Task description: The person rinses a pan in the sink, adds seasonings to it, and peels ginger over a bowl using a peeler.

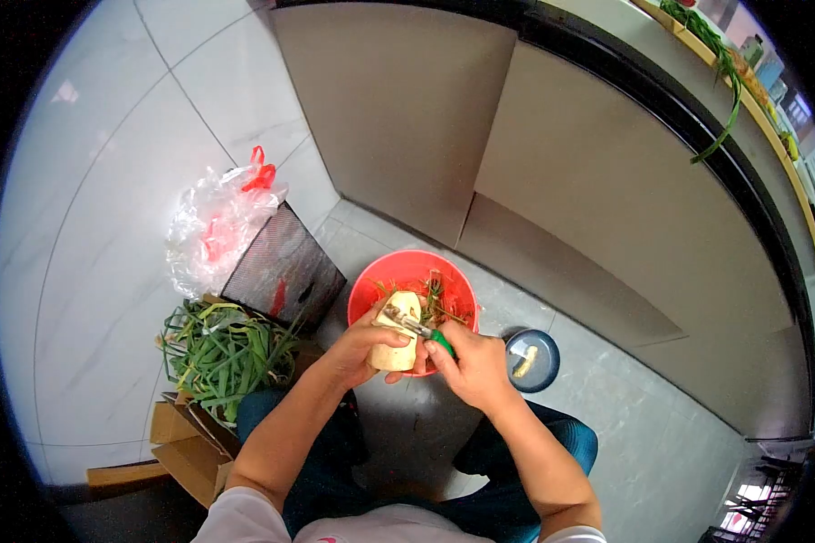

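My left hand (366,347) is wrapped round a thick, pale yellow, peeled vegetable (391,355), perhaps a root; its exact kind does not show. A few brown spots remain near its upper part. In my right hand (473,364) is a peeler (439,340) with a green handle, its metal head lying against the vegetable's upper right side. Both hands are over a red bucket (360,291) that holds brown and green scraps. To the right of the bucket, a small dark blue bowl (545,373) on the floor contains a pale piece (525,362).
Left of the bucket stands a dark mesh bin (285,258) lined with clear and red plastic bags (213,226). Green leafy stalks (227,353) fill an open cardboard box (190,452) by my left knee. Beige cabinets (606,181) rise ahead; greens (729,68) hang over the counter.
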`<move>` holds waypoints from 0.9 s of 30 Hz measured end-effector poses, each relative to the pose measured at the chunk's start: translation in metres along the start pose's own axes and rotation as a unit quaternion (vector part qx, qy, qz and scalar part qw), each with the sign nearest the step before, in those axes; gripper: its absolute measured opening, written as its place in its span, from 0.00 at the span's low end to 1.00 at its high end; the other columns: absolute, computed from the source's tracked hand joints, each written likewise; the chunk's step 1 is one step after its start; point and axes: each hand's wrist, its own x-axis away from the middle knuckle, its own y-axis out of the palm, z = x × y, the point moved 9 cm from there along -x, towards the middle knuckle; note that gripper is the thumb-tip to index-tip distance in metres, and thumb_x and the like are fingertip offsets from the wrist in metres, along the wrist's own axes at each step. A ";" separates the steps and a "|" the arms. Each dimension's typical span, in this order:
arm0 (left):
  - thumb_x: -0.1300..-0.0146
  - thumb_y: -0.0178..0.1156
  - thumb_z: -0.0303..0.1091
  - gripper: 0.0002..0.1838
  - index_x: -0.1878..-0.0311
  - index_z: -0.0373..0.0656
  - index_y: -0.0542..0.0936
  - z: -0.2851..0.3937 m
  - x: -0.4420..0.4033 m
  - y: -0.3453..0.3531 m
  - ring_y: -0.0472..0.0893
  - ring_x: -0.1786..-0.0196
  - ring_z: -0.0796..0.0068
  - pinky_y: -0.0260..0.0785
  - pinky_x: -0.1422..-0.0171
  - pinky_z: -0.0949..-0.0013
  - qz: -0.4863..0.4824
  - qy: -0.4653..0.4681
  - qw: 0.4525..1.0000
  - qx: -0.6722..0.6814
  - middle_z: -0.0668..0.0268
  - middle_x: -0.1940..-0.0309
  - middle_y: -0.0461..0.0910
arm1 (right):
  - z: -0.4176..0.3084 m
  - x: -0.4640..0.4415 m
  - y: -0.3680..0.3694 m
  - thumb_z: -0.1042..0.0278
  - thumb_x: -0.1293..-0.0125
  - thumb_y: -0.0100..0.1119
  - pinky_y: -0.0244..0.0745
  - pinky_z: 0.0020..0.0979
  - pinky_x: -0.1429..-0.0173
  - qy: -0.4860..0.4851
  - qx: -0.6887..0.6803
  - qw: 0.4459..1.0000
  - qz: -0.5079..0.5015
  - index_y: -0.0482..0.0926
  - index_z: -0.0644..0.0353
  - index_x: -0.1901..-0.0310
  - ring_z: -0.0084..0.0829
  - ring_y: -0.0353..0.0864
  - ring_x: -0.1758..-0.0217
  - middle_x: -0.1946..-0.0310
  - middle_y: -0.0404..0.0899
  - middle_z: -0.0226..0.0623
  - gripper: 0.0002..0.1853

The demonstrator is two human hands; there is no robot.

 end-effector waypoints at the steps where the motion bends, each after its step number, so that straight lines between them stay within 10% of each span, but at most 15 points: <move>1: 0.46 0.60 0.29 0.34 0.36 0.40 0.60 -0.001 0.000 0.001 0.84 0.69 0.61 0.69 0.82 0.69 0.000 -0.003 1.000 0.000 0.52 0.65 0.81 | 0.004 0.002 0.004 0.51 0.31 0.54 0.76 0.46 0.69 -0.001 0.020 1.000 -0.003 0.73 0.57 0.63 0.49 0.82 0.70 0.75 0.80 0.47 0.16; 5: 0.47 0.62 0.28 0.38 0.33 0.43 0.58 0.005 0.002 0.011 0.83 0.70 0.61 0.68 0.83 0.68 -0.015 -0.008 0.999 -0.031 0.53 0.66 0.80 | 0.044 -0.001 0.002 0.48 0.29 0.49 0.75 0.50 0.67 0.193 0.067 0.979 -0.013 0.75 0.59 0.61 0.54 0.82 0.70 0.76 0.80 0.53 0.19; 10: 0.49 0.62 0.31 0.34 0.36 0.44 0.64 -0.004 -0.001 0.008 0.83 0.69 0.59 0.72 0.79 0.68 0.002 -0.010 0.997 -0.074 0.55 0.67 0.81 | 0.049 0.002 0.007 0.46 0.29 0.48 0.76 0.53 0.63 0.194 0.057 0.979 -0.030 0.79 0.60 0.58 0.56 0.82 0.68 0.74 0.80 0.57 0.22; 12: 0.44 0.62 0.28 0.27 0.40 0.43 0.68 0.017 0.001 -0.004 0.83 0.65 0.62 0.76 0.68 0.67 0.108 0.174 0.934 -0.291 0.56 0.64 0.81 | 0.051 0.004 0.009 0.47 0.28 0.48 0.77 0.45 0.61 0.225 0.127 0.964 -0.069 0.79 0.61 0.61 0.47 0.85 0.66 0.73 0.82 0.54 0.23; 13: 0.45 0.63 0.26 0.23 0.45 0.42 0.72 0.038 0.014 0.009 0.83 0.59 0.62 0.77 0.57 0.63 0.187 0.276 0.756 -0.563 0.58 0.61 0.80 | 0.057 0.006 0.010 0.47 0.28 0.48 0.77 0.45 0.61 0.224 0.127 0.964 -0.068 0.79 0.61 0.61 0.47 0.85 0.66 0.73 0.82 0.54 0.23; 15: 0.48 0.64 0.26 0.23 0.47 0.42 0.74 0.046 0.019 0.021 0.82 0.57 0.60 0.76 0.56 0.60 0.187 0.307 0.674 -0.645 0.58 0.60 0.80 | 0.079 0.011 0.029 0.47 0.26 0.48 0.74 0.34 0.57 0.309 -0.325 0.893 -0.035 0.79 0.62 0.65 0.33 0.82 0.65 0.71 0.83 0.42 0.23; 16: 0.52 0.66 0.27 0.23 0.49 0.42 0.76 0.048 0.024 0.032 0.81 0.55 0.59 0.75 0.55 0.58 0.183 0.328 0.583 -0.720 0.58 0.59 0.79 | 0.078 0.010 0.030 0.47 0.26 0.48 0.74 0.34 0.57 0.306 -0.325 0.894 -0.038 0.79 0.62 0.65 0.33 0.82 0.65 0.71 0.83 0.42 0.23; 20: 0.58 0.67 0.26 0.24 0.52 0.45 0.77 0.053 0.027 0.034 0.78 0.55 0.54 0.74 0.55 0.56 0.207 0.344 0.552 -0.731 0.60 0.59 0.78 | 0.071 0.010 0.017 0.49 0.25 0.48 0.69 0.28 0.58 0.267 -0.336 0.903 0.027 0.78 0.62 0.68 0.24 0.75 0.66 0.72 0.79 0.29 0.23; 27: 0.59 0.67 0.26 0.23 0.54 0.44 0.77 0.052 0.025 0.029 0.77 0.56 0.54 0.73 0.56 0.55 0.219 0.345 0.537 -0.737 0.60 0.60 0.78 | 0.025 0.005 0.001 0.52 0.28 0.52 0.72 0.40 0.66 0.124 -0.144 0.982 0.001 0.74 0.59 0.66 0.41 0.80 0.73 0.79 0.76 0.47 0.18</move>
